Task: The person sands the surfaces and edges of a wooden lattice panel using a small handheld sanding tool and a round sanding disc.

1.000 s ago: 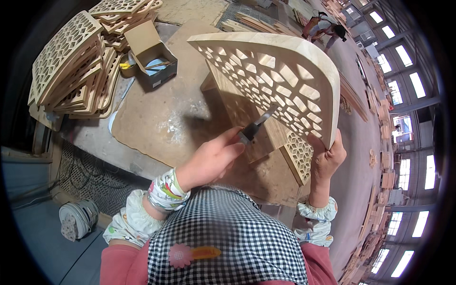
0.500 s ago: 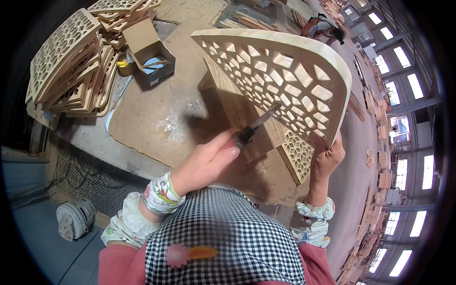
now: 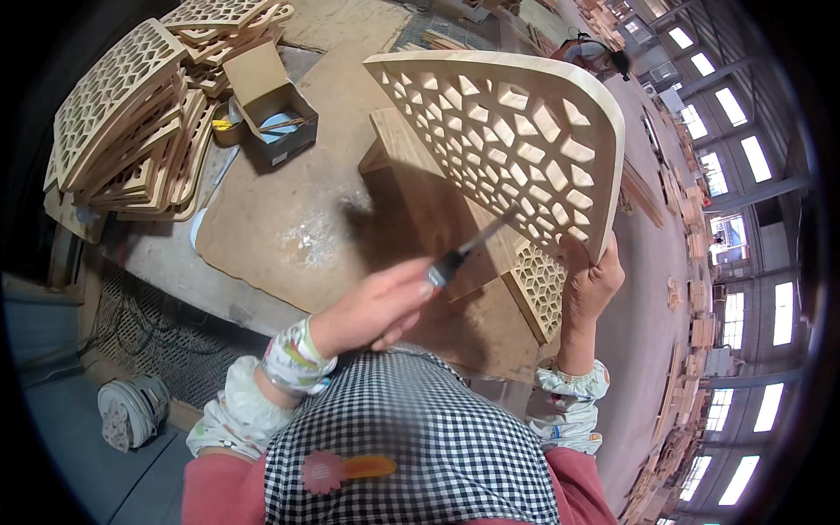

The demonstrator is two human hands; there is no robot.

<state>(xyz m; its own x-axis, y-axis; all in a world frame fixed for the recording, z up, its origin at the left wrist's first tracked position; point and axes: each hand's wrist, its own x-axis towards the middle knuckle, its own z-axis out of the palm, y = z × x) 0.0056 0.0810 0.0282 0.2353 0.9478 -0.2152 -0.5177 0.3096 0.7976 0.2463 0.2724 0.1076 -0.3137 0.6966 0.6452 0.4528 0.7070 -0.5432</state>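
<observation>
while the right hand [image 3: 588,289] is propping a fan-shaped wooden lattice panel [image 3: 512,140] upright over the tabletop [image 3: 280,227], its grip clenched on the lower corner, the left hand [image 3: 381,306] is gripping a dark-handled tool [image 3: 468,249] against the lattice. farther left, an open cardboard box [image 3: 271,109] is holding small sticks beside stacked panels [image 3: 131,114].

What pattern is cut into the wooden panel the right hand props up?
The pale wooden panel has an openwork lattice of irregular polygons, clearest in the head view.
</observation>
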